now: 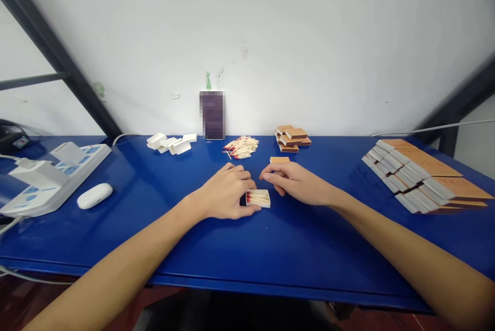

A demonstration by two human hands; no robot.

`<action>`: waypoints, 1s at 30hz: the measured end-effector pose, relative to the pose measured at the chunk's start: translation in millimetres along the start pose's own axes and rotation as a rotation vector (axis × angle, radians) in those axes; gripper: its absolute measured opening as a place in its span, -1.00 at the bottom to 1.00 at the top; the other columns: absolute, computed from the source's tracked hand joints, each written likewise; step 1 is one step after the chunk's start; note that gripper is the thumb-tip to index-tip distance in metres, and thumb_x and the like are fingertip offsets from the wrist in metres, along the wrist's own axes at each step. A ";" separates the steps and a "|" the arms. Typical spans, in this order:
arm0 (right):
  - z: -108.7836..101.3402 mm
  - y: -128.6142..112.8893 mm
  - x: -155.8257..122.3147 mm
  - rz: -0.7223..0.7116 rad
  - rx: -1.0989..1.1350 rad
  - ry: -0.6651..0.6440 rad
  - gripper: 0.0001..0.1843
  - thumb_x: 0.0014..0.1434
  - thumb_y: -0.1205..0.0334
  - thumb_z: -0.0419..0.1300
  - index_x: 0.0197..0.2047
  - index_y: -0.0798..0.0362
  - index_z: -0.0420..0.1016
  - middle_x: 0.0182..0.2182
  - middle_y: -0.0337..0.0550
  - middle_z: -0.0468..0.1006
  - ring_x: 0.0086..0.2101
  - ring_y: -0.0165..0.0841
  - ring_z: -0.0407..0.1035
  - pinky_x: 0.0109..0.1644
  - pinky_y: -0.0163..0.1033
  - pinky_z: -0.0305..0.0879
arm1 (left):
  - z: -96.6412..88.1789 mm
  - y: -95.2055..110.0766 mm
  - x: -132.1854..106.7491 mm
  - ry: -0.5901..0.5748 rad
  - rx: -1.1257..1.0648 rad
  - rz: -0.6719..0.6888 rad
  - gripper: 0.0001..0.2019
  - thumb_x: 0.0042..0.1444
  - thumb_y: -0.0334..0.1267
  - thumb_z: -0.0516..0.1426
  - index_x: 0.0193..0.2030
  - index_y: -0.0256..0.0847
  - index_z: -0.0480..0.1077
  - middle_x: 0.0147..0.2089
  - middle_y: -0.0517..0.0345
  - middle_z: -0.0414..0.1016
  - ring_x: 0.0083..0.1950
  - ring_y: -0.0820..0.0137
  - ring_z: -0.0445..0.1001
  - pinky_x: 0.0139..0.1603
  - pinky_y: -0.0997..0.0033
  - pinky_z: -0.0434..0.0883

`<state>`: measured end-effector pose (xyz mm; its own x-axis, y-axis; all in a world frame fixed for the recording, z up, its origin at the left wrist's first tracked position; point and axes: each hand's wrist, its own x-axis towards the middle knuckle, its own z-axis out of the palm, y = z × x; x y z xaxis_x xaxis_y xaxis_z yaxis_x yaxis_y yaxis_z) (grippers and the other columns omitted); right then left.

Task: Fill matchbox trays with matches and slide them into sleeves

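Observation:
In front of me a small white matchbox tray [265, 203] lies on the blue table, with red-tipped matches [258, 197] inside. My left hand [228, 193] grips the tray's left end, thumb along the near side and fingers at the far side, covering part of it. Just beyond the tray's right end is my right hand [294, 181], its fingers loosely curled and slightly apart, with nothing visible in them. An orange matchbox sleeve [279, 160] lies behind that hand, partly hidden by it. Farther back sits a heap of loose matches [243, 147].
White empty trays [180, 145] lie at the back left, and several orange sleeves [292, 137] are piled at the back right. Stacked matchboxes [421, 176] stand on the right. A power strip [83, 166] and a white earphone case [95, 196] are on the left.

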<state>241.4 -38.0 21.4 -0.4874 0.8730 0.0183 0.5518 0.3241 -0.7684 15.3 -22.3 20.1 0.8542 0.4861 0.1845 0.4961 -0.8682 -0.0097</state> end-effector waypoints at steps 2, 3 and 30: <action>1.8 -0.1 0.3 -0.005 -0.024 0.000 -0.60 0.34 -0.08 -0.02 -0.19 0.06 0.45 -0.57 -0.33 0.38 -0.55 -0.45 0.18 -0.43 -0.30 0.08 | -1.4 -2.3 0.1 -0.006 -0.010 -0.028 -0.64 0.18 0.05 0.16 -0.15 -0.23 0.52 -0.23 0.08 0.50 -0.17 0.26 0.40 -0.08 0.22 0.22; 2.6 -0.5 0.2 -0.007 -0.038 -0.004 -0.60 0.34 -0.07 -0.02 -0.19 0.06 0.45 -0.56 -0.32 0.38 -0.55 -0.44 0.19 -0.43 -0.30 0.08 | -2.0 -3.3 0.1 -0.009 -0.010 -0.036 -0.64 0.18 0.05 0.16 -0.14 -0.23 0.53 -0.23 0.08 0.50 -0.18 0.27 0.40 -0.09 0.23 0.23; 23.0 12.9 44.8 -0.026 -0.225 0.219 -0.71 0.30 0.29 0.01 0.02 0.08 0.44 -0.41 -0.24 0.47 -0.43 -0.38 0.32 -0.29 -0.27 0.21 | 17.1 -101.6 -1.4 0.115 -0.168 -0.337 -0.67 0.23 -0.31 0.04 0.11 -0.23 0.40 -0.36 0.16 0.44 -0.29 0.36 0.42 -0.22 0.37 0.33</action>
<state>211.1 -3.1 -2.4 -0.3596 0.9132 0.1918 0.6886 0.3984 -0.6059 -33.6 66.9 4.0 0.6202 0.7405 0.2589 0.7051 -0.6709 0.2298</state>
